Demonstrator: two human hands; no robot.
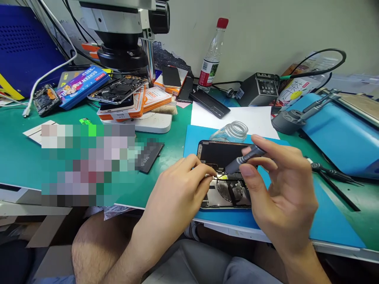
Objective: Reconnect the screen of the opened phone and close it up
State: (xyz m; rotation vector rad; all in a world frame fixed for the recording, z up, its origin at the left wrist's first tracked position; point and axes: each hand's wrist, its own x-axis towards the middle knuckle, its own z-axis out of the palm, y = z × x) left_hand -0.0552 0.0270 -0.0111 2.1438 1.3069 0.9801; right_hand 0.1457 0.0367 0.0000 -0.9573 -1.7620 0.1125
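Observation:
An opened phone [220,173] lies on a blue mat [331,213] at the table's near edge, its black inside and metal parts showing. My right hand [278,189] pinches a grey screwdriver [244,159], whose tip points down at the phone's middle. My left hand [180,189] rests on the phone's left side, fingers curled and pinched close to the screwdriver's tip. What the left fingers hold is too small to make out.
A clear glass jar [232,132] stands just behind the phone. Black tweezers [334,175] lie to the right. A microscope [124,35], phone parts, boxes, a water bottle [211,55] and a soldering station [256,90] crowd the back of the green table [17,157].

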